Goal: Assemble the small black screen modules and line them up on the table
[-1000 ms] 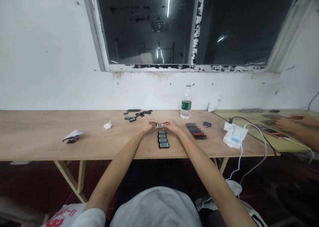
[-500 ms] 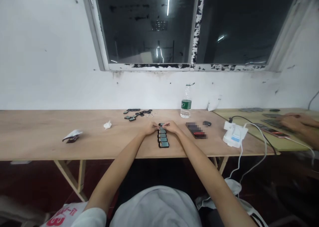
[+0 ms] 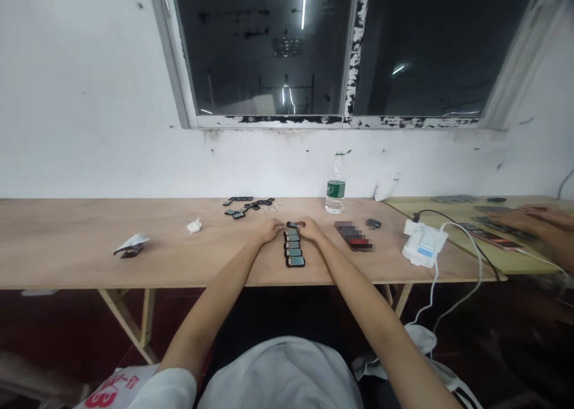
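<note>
The row of modules lies before me on the table, running away from me, and looks laid out as far as the far module. My left hand and right hand flank that one; I can't make out whether either is pinching anything. Left outside the row, it seems, is the loose pile near the wall, beside white bits
</note>
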`<state>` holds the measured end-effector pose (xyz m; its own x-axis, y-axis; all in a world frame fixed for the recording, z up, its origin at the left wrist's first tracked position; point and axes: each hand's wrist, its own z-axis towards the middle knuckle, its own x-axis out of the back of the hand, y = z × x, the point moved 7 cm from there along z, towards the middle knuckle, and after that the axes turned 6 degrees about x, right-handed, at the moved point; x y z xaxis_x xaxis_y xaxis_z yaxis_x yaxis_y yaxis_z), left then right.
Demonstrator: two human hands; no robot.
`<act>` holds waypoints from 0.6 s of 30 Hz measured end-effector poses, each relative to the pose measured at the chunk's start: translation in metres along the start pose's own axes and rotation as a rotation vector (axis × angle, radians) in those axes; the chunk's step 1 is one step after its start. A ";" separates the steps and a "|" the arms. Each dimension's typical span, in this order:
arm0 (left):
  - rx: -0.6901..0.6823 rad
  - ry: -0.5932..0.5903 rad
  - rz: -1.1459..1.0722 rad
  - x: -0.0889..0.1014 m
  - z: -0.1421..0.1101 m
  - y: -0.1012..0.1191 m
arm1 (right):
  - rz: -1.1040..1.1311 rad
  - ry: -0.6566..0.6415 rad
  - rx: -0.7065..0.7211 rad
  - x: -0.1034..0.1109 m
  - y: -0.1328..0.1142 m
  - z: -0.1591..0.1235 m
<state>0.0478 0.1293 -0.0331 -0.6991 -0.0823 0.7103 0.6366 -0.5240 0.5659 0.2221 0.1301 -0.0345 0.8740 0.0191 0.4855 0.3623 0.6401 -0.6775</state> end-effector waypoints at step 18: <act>0.125 0.036 -0.059 0.003 0.007 -0.009 | -0.127 0.097 -0.121 0.009 0.019 -0.003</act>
<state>0.0424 0.1394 -0.0330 -0.7465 -0.0858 0.6599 0.6278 -0.4196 0.6556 0.2376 0.1403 -0.0447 0.8437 -0.1337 0.5199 0.5028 0.5359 -0.6782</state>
